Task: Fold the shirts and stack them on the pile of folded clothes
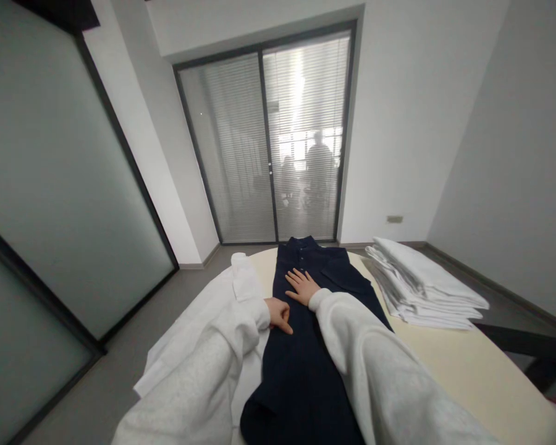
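Observation:
A dark navy button-up shirt (306, 358) lies lengthwise on the table, its collar at the far end and buttons near the collar. My right hand (303, 286) rests flat on the upper part of the shirt, fingers spread. At the shirt's left edge, my left hand (278, 314) has curled fingers, with the thumb against the dark cloth. It seems to pinch the edge there, though the fingertips are partly hidden. A white garment (189, 327) is spread along the left side, partly under my left sleeve.
A stack of folded white cloth (421, 284) sits at the right of the cream table (472, 371), whose far edge is rounded. Beyond it stand glass doors with blinds (306, 105), with silhouettes of people behind. Frosted panels (65, 154) line the left.

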Tool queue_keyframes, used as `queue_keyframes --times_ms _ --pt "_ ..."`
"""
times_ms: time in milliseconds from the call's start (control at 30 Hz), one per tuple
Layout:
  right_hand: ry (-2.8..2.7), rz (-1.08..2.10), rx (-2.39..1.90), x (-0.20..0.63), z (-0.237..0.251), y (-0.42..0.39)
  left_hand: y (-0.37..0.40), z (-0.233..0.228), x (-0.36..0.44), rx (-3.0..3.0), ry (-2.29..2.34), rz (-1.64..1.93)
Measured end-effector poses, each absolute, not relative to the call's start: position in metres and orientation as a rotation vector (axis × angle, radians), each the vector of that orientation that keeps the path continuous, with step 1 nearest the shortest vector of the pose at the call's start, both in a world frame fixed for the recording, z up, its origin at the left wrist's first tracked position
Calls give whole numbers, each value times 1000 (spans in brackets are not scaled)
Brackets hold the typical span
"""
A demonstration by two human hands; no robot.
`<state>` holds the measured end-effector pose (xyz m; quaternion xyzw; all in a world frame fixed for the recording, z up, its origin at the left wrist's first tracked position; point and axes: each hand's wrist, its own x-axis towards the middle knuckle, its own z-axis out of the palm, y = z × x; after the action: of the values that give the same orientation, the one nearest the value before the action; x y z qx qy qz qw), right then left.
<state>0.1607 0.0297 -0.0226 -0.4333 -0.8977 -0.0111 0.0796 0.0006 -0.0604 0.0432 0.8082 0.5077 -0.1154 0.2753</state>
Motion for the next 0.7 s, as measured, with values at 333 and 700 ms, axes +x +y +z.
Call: queue_keyframes --times_ms 333,700 --pt "-2621 -89 -1451 148 -13 -7 -137 56 23 1604 851 -762" --pt "-2426 92 -1486 157 -13 -18 -125 70 11 1340 461 -500"
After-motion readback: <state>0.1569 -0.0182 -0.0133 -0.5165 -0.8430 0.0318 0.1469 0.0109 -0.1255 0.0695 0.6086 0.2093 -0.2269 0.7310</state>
